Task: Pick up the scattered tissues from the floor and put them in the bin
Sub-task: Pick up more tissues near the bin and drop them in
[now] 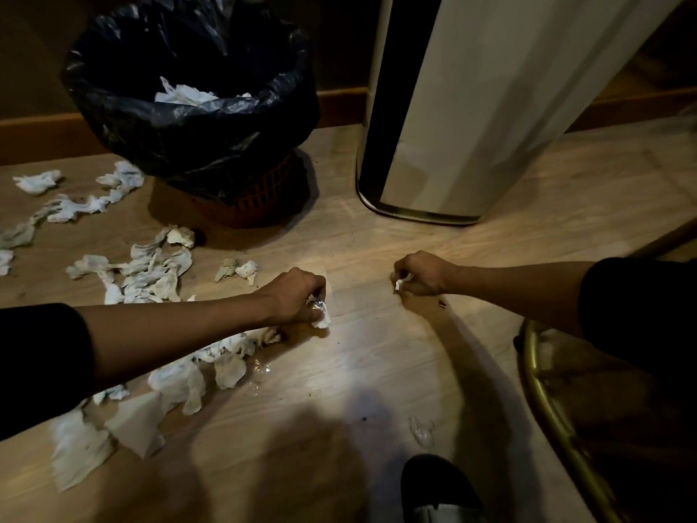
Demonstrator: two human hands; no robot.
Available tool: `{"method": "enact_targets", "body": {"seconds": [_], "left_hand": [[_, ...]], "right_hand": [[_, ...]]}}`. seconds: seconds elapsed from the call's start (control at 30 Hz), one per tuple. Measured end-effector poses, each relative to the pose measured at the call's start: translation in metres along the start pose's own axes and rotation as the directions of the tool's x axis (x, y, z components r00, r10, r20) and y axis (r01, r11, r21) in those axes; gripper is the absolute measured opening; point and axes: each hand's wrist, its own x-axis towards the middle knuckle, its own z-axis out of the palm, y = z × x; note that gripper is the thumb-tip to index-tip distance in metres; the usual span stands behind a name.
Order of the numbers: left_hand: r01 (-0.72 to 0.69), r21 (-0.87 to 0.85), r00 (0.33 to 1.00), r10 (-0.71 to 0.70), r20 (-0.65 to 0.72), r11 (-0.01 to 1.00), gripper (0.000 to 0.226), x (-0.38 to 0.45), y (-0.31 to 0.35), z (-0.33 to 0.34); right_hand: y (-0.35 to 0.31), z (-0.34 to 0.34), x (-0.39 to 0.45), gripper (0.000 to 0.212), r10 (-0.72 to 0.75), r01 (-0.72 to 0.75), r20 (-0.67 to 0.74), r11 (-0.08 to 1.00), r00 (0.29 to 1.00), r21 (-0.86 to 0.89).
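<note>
Several crumpled white tissues (151, 269) lie scattered over the wooden floor at the left. The bin (196, 107), lined with a black bag, stands at the back left with tissues (184, 95) inside it. My left hand (296, 296) is low over the floor in the middle, closed on a small tissue wad (321, 318) with a shiny scrap in it. My right hand (418, 273) is a little to the right, closed on a small tissue scrap (401, 283). More tissues (222, 356) lie under my left forearm.
A tall white and black appliance (452, 118) stands on the floor right of the bin. A brass-coloured curved frame (539, 386) is at the right. A dark shoe (433, 485) shows at the bottom. A clear plastic scrap (421, 432) lies near it.
</note>
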Motion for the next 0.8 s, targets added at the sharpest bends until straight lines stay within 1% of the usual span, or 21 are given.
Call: {"method": "enact_targets", "body": {"seconds": [0.07, 0.13, 0.23, 0.27, 0.4, 0.47, 0.57, 0.63, 0.73, 0.8], "left_hand": [[-0.044, -0.023, 0.999, 0.045, 0.02, 0.999, 0.023, 0.009, 0.013, 0.001], [-0.086, -0.032, 0.995, 0.088, 0.047, 0.996, 0.023, 0.017, 0.026, 0.003], [-0.127, -0.04, 0.989, 0.129, 0.076, 0.991, 0.024, 0.027, 0.04, 0.007], [-0.139, -0.04, 0.986, 0.142, 0.084, 0.989, 0.024, 0.029, 0.043, 0.009], [-0.163, -0.046, 0.981, 0.167, 0.103, 0.986, 0.023, 0.031, 0.042, 0.016], [-0.159, -0.047, 0.981, 0.163, 0.103, 0.986, 0.023, 0.03, 0.039, 0.017], [-0.155, -0.05, 0.982, 0.16, 0.104, 0.987, 0.022, 0.028, 0.031, 0.016], [-0.148, -0.047, 0.983, 0.152, 0.101, 0.988, 0.022, 0.026, 0.025, 0.015], [-0.138, -0.038, 0.984, 0.142, 0.106, 0.99, 0.022, 0.025, 0.019, 0.015], [-0.131, -0.041, 0.985, 0.135, 0.106, 0.99, 0.022, 0.024, 0.017, 0.016]], "right_hand": [[0.021, -0.004, -0.017, 0.021, 0.083, -0.083, -0.001, 0.996, 0.997, 0.033], [0.04, -0.002, -0.035, 0.026, 0.153, -0.152, -0.011, 0.985, 0.988, 0.076], [0.053, 0.009, -0.063, 0.037, 0.194, -0.191, -0.014, 0.972, 0.981, 0.14], [0.056, 0.015, -0.07, 0.038, 0.197, -0.194, -0.012, 0.97, 0.98, 0.148], [0.058, 0.036, -0.084, 0.029, 0.203, -0.193, -0.041, 0.966, 0.978, 0.174], [0.055, 0.043, -0.087, 0.029, 0.189, -0.171, -0.076, 0.965, 0.979, 0.196], [0.05, 0.05, -0.087, 0.023, 0.142, -0.11, -0.146, 0.972, 0.979, 0.206], [0.048, 0.051, -0.085, 0.025, 0.124, -0.089, -0.171, 0.977, 0.977, 0.196], [0.048, 0.05, -0.081, 0.03, 0.111, -0.079, -0.183, 0.982, 0.977, 0.175], [0.049, 0.05, -0.079, 0.021, 0.101, -0.074, -0.168, 0.984, 0.981, 0.161]]}}
